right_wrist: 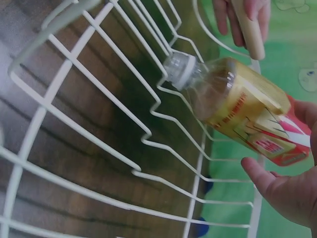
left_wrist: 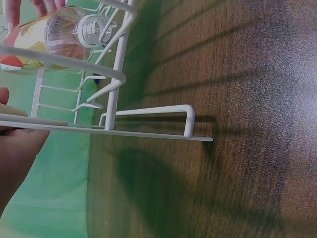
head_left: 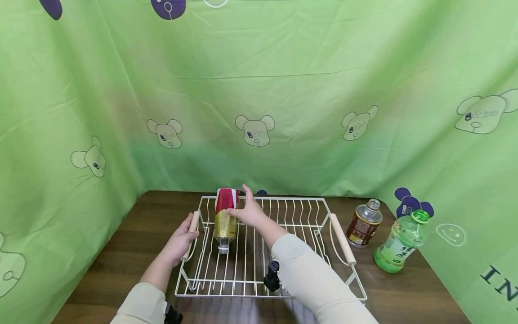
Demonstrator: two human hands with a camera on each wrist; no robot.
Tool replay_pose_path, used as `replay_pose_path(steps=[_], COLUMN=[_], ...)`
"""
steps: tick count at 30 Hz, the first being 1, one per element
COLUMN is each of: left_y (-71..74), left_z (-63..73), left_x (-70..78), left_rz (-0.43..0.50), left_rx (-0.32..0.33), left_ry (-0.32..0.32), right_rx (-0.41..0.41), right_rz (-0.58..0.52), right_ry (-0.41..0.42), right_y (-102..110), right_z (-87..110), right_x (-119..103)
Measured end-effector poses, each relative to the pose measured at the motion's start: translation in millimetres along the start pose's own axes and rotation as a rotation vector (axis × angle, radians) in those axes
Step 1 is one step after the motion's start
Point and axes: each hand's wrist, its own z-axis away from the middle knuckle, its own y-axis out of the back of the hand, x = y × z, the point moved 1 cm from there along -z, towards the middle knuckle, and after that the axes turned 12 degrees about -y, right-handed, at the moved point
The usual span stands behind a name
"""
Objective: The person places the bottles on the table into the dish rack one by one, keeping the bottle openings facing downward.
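Observation:
A clear plastic bottle with a red and gold label (head_left: 225, 220) lies tilted on the white wire rack (head_left: 251, 282), its uncapped neck pointing down toward the rack's near side. In the right wrist view its neck (right_wrist: 178, 69) sits among the bent wires. Beside the bottle's base my right hand (head_left: 252, 211) spreads its thumb and fingers. The right thumb (right_wrist: 257, 173) looks apart from the bottle in the right wrist view, while the fingers are near the base. My left hand (head_left: 182, 238) grips the rack's left wooden handle (head_left: 194, 225).
On the wooden table (head_left: 117, 265), right of the rack, stand a brown-labelled bottle (head_left: 364, 223) and a green bottle (head_left: 400, 243), both uncapped. The rack's right wooden handle (head_left: 342, 238) stands nearer them. A green printed cloth (head_left: 299, 148) hangs behind and along both sides.

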Motion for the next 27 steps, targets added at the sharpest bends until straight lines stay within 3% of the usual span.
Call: replay_pose_path(steps=[6, 15, 27], left_y=[-2.6, 1.8, 7.9], left_z=[-2.5, -3.8, -0.1], left_x=[1.1, 1.6, -2.3], left_rz=[-0.007, -0.020, 0.020], left_rx=[-0.003, -0.029, -0.010], left_ry=[0.007, 0.029, 0.042], right_rx=[0.037, 0.092, 0.216], right_rz=[-0.006, 0.013, 0.012], right_ry=[0.014, 0.039, 0.075], right_y=[32, 97, 172], right_z=[2.7, 16.3, 61.9], right_x=[-3, 7, 31])
